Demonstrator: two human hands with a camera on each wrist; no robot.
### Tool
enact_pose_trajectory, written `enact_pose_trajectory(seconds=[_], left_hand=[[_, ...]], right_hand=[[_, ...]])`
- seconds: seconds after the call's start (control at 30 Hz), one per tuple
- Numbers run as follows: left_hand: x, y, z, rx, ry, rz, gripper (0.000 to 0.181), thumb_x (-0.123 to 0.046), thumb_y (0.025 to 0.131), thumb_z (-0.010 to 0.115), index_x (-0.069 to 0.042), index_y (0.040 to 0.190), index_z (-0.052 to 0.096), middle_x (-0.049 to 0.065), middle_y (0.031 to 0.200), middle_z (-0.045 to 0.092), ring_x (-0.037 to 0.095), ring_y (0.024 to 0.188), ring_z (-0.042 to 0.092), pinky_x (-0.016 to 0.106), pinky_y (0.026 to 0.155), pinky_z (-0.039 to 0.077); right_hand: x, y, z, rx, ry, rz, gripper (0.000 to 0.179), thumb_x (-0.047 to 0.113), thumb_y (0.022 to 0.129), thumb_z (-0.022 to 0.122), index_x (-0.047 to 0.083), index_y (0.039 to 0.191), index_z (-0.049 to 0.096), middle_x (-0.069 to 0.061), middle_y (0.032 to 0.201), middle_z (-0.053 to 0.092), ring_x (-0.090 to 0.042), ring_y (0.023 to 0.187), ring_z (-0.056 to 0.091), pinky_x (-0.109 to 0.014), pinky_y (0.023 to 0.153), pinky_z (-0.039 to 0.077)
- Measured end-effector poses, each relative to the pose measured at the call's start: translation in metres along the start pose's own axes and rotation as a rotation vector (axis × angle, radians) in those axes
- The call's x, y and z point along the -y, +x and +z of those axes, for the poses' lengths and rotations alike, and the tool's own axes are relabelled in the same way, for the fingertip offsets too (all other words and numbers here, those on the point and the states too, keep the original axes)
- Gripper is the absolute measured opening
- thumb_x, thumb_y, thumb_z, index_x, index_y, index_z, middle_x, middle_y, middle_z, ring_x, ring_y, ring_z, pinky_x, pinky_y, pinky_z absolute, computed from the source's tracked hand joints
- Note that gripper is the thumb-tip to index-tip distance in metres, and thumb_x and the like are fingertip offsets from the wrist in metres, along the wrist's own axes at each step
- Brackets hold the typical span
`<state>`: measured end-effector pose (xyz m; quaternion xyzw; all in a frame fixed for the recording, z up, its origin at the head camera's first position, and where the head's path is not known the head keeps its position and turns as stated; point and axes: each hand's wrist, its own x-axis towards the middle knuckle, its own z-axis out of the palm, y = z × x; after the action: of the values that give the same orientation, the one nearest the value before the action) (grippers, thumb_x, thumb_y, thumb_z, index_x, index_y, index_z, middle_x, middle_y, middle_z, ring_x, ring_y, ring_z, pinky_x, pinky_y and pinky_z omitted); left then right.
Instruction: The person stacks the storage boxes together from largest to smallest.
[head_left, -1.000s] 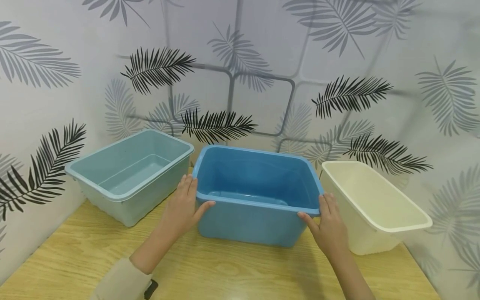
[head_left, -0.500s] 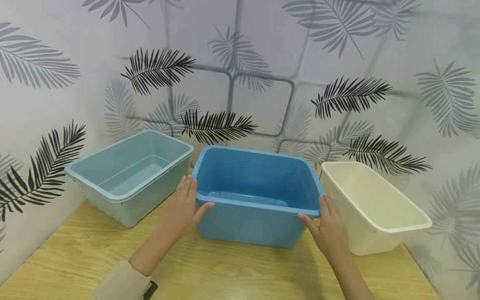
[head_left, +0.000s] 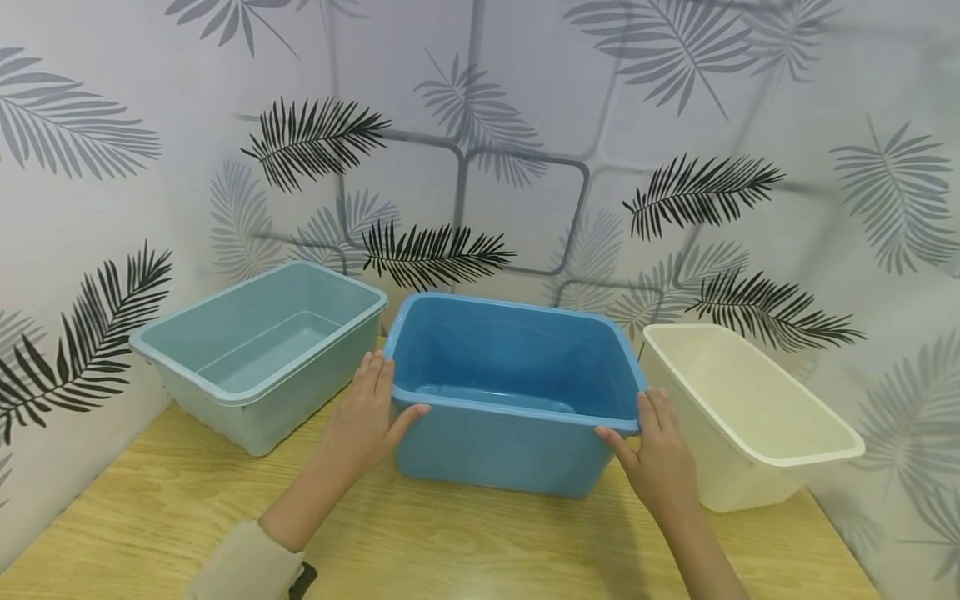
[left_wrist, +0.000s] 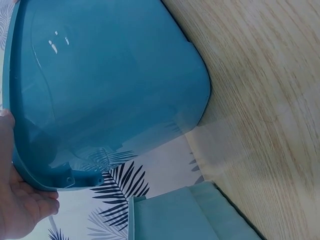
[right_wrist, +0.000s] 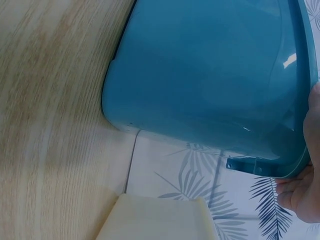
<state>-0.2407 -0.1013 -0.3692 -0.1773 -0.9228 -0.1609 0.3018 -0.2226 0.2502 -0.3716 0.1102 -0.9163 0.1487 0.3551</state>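
Observation:
A deep blue plastic storage bin (head_left: 495,446) stands in the middle of the wooden table, its open top facing up. My left hand (head_left: 360,417) grips its near left corner, thumb on the front just under the rim. The near right corner is held by my right hand (head_left: 662,454) in the same way. In the left wrist view, the fingers of my left hand (left_wrist: 25,207) bend under the rim. The right wrist view has the fingers of my right hand (right_wrist: 300,192) tucked below the rim too. Nothing lies inside the bin where its floor shows.
To the left stands a pale teal bin (head_left: 262,404), angled, close to the blue bin's far left corner. A cream bin (head_left: 738,479) is close on the right. The wooden table (head_left: 465,542) extends in front. Behind is a wall with leaf-patterned covering (head_left: 525,217).

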Motion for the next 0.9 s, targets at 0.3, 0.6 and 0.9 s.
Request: enact_pose_trajectory(seconds=[0.3, 0.6, 0.9], left_hand=[[-0.0007, -0.0009, -0.0011, -0.001, 0.000, -0.008, 0.089, -0.064, 0.087, 0.033, 0.016, 0.126, 0.044, 0.033, 0.133, 0.045, 0.045, 0.128, 0.040, 0.049, 0.090, 0.048], [-0.0039, -0.0001, -0.0009, 0.004, 0.001, -0.007, 0.094, -0.067, 0.086, 0.027, 0.016, 0.127, 0.044, 0.033, 0.133, 0.045, 0.044, 0.128, 0.040, 0.049, 0.092, 0.047], [-0.0036, -0.0019, -0.0010, -0.010, 0.008, -0.002, 0.093, -0.066, 0.086, 0.026, 0.016, 0.127, 0.044, 0.033, 0.132, 0.046, 0.044, 0.128, 0.041, 0.049, 0.091, 0.048]], right_hand=[[0.0015, -0.0002, -0.0015, 0.001, 0.006, -0.004, 0.080, 0.055, 0.085, 0.052, -0.015, 0.124, 0.048, -0.031, 0.131, 0.046, -0.047, 0.127, 0.039, -0.060, 0.089, 0.044], [-0.0001, -0.0022, -0.0023, -0.026, 0.012, -0.010, 0.081, 0.057, 0.085, 0.051, -0.015, 0.122, 0.049, -0.032, 0.130, 0.047, -0.048, 0.124, 0.041, -0.059, 0.088, 0.044], [0.0012, -0.0032, -0.0026, -0.033, 0.020, -0.015, 0.081, 0.057, 0.085, 0.051, -0.015, 0.122, 0.049, -0.032, 0.129, 0.048, -0.048, 0.124, 0.041, -0.060, 0.090, 0.043]])
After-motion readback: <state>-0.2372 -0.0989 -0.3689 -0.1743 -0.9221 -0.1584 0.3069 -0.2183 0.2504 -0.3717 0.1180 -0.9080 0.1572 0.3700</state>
